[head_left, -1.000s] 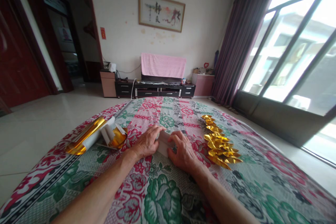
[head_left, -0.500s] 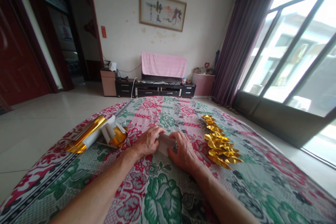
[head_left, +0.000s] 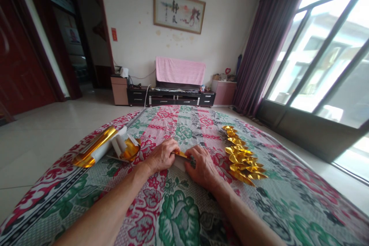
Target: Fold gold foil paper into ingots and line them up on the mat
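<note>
Between my hands is a sheet of gold foil paper [head_left: 179, 163], its pale side facing me and a strip of gold showing along its folded upper edge. My left hand [head_left: 163, 155] pinches the paper's left end. At the other end, my right hand [head_left: 201, 164] grips it with thumb and fingers. Both hands rest low over the tablecloth, and the fingertips partly hide the paper. To the right stands a row of folded gold paper pieces [head_left: 244, 157], nested in one another. Curled gold foil sheets [head_left: 96, 148] lie at the left, beside a smaller bundle of gold and white paper [head_left: 131, 150].
A flowered tablecloth [head_left: 178, 219] covers the round table. Beyond it, a black cabinet [head_left: 161, 101] carries a screen draped with a pink cloth [head_left: 180, 70]. A purple curtain [head_left: 256, 46] and large window are at the right; a doorway is at the left.
The paper's far edge has been turned up, so a gold strip now shows between my fingers. Both hands stay in nearly the same place.
</note>
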The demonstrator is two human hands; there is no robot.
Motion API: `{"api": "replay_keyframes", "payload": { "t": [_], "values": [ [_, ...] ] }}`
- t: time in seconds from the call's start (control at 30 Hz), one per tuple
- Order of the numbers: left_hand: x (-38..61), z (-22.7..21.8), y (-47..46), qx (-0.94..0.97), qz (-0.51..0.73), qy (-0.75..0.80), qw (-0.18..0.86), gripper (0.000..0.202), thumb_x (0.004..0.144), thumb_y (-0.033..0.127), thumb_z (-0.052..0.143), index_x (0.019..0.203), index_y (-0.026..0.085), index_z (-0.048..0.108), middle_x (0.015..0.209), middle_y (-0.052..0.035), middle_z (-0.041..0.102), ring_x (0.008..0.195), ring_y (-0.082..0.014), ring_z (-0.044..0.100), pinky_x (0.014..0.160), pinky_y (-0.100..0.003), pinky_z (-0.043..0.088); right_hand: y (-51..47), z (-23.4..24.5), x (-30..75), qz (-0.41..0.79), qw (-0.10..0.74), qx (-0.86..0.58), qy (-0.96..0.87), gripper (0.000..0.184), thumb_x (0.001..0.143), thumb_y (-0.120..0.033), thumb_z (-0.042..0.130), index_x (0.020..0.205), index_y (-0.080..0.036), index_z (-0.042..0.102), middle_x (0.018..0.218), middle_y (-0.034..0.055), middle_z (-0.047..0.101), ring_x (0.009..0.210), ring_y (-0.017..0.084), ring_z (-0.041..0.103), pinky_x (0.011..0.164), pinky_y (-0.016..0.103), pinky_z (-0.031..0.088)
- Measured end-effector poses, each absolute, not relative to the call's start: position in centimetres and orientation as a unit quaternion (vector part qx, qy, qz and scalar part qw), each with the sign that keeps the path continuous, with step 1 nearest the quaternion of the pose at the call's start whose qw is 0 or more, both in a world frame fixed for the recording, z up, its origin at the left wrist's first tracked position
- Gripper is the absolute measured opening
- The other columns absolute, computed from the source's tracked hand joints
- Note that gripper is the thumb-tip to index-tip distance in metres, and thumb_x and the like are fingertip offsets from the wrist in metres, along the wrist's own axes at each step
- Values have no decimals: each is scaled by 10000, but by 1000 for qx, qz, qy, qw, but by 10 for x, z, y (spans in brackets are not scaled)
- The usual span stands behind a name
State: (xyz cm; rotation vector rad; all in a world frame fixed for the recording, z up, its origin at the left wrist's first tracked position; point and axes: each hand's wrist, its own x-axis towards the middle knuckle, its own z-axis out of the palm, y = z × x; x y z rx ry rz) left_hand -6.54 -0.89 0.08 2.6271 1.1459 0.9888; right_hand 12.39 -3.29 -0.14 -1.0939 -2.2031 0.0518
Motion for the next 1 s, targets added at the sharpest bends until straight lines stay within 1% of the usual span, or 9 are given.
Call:
{"api": "replay_keyframes", "payload": {
  "t": [0.07,0.13,0.4,0.6,0.83,1.0],
  "values": [
    [-65,0,-9,863,325,383,51,248,657,12,424,769,166,583,872,-46,557,872,-157,510,822,-278,429,-34,0,124,16,328,-423,-845,105,710,-162,551,809,-195,567,828,28,531,822,173,489,774,306,358],
    [-65,-1,-8,863,323,386,46,242,670,16,426,763,166,590,868,-45,560,865,-153,515,820,-275,431,-34,0,124,10,325,-428,-843,78,723,-170,545,785,-193,587,819,33,527,820,172,490,773,306,359],
    [-66,-2,-8,864,312,394,36,245,698,38,433,786,166,623,893,-49,578,867,-150,534,827,-267,437,-33,-4,124,2,320,-434,-842,82,733,-183,552,783,-187,617,823,44,526,824,173,495,765,306,373],
    [-66,-2,-6,867,302,396,37,242,699,54,447,770,166,649,877,-46,595,853,-149,542,812,-262,444,-35,0,124,-11,324,-408,-853,89,739,-193,569,800,-194,634,840,42,538,826,170,495,788,323,375],
    [-67,-1,-6,873,290,390,28,243,728,79,449,751,179,670,855,-32,607,825,-137,549,780,-245,450,-34,-1,125,10,320,-345,-882,125,788,-160,526,827,-198,638,847,36,565,818,151,514,784,301,396],
    [-67,0,-8,876,285,389,10,241,739,83,454,753,181,674,844,-30,604,816,-135,545,767,-243,447,-32,-3,125,29,335,-336,-880,148,788,-127,507,822,-193,635,814,33,582,788,141,539,765,280,411]
  ]
}}
